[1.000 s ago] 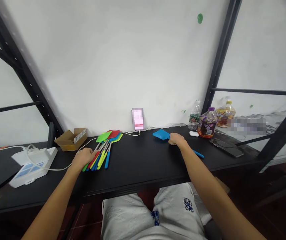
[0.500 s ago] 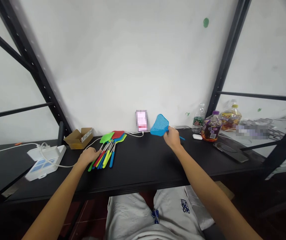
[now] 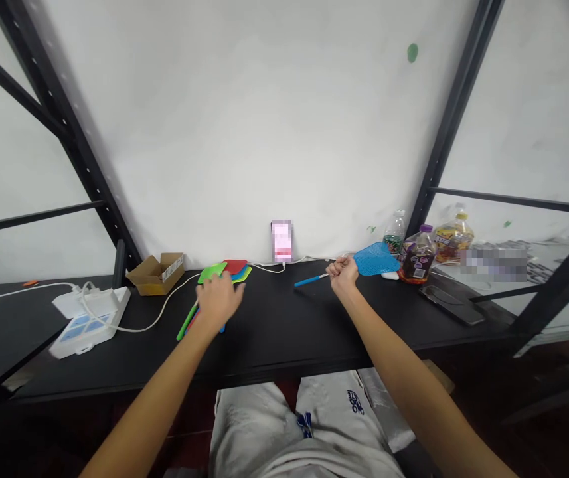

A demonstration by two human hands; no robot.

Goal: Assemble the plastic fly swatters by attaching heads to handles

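Blue fly swatter (image 3: 374,258) right of frame centre, held by right hand (image 3: 342,273), fist closed round the shaft; head points right toward the bottles, blue handle tip sticks out left, low over the black tabletop (image 3: 284,332). Left hand (image 3: 219,300) left of centre, fingers loosely spread, over the bundle of coloured swatters (image 3: 224,272); contact unclear, probably resting on the handles. Bundle heads fan green, red, yellow toward the wall. Phone (image 3: 281,240) upright against the wall at centre, cable attached. Cardboard box (image 3: 156,272) and white power strip (image 3: 89,318) at left. Bottles (image 3: 416,255) and a dark flat device (image 3: 451,302) at right. Grey shorts at bottom centre.
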